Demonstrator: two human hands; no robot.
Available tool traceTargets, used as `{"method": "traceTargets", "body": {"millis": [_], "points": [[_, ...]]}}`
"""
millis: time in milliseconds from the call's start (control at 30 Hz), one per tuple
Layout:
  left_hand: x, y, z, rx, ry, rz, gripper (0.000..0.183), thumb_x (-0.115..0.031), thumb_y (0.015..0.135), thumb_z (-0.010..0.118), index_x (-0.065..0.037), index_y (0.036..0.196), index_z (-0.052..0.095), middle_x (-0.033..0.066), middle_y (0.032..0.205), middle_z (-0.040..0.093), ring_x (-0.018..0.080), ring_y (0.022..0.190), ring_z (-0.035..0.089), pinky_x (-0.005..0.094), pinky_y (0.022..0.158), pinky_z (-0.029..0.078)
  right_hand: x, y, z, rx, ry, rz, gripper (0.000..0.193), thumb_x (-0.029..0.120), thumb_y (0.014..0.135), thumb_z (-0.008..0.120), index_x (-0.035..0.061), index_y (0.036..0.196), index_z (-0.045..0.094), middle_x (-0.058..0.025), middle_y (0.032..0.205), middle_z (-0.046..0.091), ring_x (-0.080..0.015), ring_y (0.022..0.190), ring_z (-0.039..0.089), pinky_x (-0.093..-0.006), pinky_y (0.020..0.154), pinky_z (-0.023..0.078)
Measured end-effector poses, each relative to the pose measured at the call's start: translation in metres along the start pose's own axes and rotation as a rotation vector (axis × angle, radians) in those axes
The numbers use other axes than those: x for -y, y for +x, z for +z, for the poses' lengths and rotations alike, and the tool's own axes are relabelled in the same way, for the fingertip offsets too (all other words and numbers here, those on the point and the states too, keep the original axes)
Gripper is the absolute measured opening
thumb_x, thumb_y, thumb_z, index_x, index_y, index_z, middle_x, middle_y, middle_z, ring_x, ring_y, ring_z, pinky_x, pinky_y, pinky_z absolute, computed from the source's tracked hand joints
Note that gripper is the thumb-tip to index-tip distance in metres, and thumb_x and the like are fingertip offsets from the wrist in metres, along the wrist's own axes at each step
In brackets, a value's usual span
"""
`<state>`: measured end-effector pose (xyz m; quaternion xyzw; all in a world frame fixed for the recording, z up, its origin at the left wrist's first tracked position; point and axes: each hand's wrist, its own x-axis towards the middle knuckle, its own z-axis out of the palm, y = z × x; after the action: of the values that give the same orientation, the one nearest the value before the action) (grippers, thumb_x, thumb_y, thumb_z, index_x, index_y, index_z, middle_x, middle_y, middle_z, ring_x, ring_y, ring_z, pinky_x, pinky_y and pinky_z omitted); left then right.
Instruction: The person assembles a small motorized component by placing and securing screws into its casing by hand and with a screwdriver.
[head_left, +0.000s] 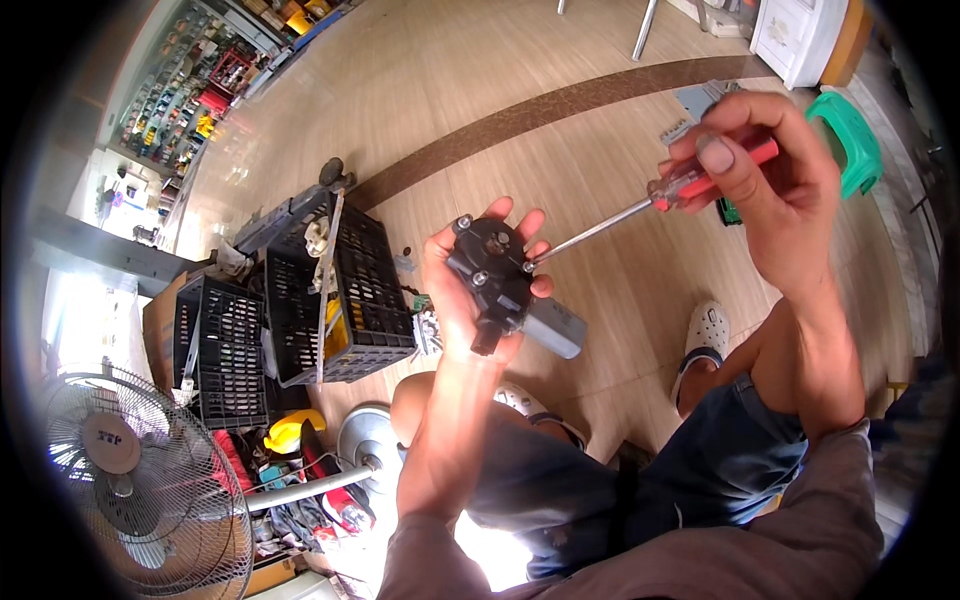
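In the middle of the view my left hand (455, 300) is wrapped from below around a small electric motor with a black gear housing (490, 265) and a grey cylindrical body. Several metal screws or studs stand out of the black housing. My right hand (775, 190) is closed around the red and clear handle of a screwdriver (610, 224). The screwdriver's shaft slants down to the left, and its tip meets a metal fastener at the housing's right edge. Whether the tip is seated in it I cannot tell.
Black plastic crates (370, 290) stand on the floor to the left. A standing fan (130, 470) is at the lower left, beside tools and a yellow object (292, 432). A green plastic stool (850, 145) stands at the right, near a white cabinet (793, 40). Stocked shelves (175, 100) line the far left.
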<state>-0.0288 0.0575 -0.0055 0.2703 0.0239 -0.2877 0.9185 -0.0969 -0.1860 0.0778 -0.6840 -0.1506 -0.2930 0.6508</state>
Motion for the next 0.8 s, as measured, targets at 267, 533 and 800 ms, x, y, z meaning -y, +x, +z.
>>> {"method": "traceTargets", "body": {"millis": [267, 533, 800], "points": [[-0.005, 0.0, 0.0, -0.014, -0.038, -0.001, 0.053, -0.048, 0.092, 0.042, -0.007, 0.122, 0.058, 0.0191, 0.116, 0.064, 0.028, 0.089, 0.058, 0.0387, 0.061, 0.05, -0.004, 0.0, -0.002, 0.086, -0.013, -0.068, 0.014, 0.008, 0.095, 0.064, -0.0027, 0.103, 0.058, -0.0093, 0.088, 0.068, -0.016, 0.077, 0.07, -0.0252, 0.066, 0.058], [0.0, -0.001, 0.003, -0.055, 0.038, 0.002, 0.054, -0.049, 0.093, 0.039, -0.009, 0.125, 0.055, 0.0173, 0.116, 0.063, 0.0279, 0.089, 0.058, 0.0384, 0.061, 0.05, 0.001, 0.004, 0.0, 0.036, -0.127, 0.174, 0.017, 0.011, 0.096, 0.064, -0.0014, 0.106, 0.058, -0.0074, 0.086, 0.067, -0.0144, 0.076, 0.069, -0.0239, 0.062, 0.056], [-0.006, -0.001, -0.002, -0.064, 0.01, 0.025, 0.055, -0.044, 0.092, 0.043, -0.005, 0.128, 0.056, 0.0241, 0.122, 0.062, 0.0297, 0.091, 0.061, 0.0396, 0.06, 0.051, -0.018, 0.003, 0.014, -0.004, 0.238, 0.142, 0.034, 0.001, 0.094, 0.061, 0.0019, 0.125, 0.047, -0.0117, 0.099, 0.069, -0.0181, 0.095, 0.067, -0.0315, 0.085, 0.055]]}}
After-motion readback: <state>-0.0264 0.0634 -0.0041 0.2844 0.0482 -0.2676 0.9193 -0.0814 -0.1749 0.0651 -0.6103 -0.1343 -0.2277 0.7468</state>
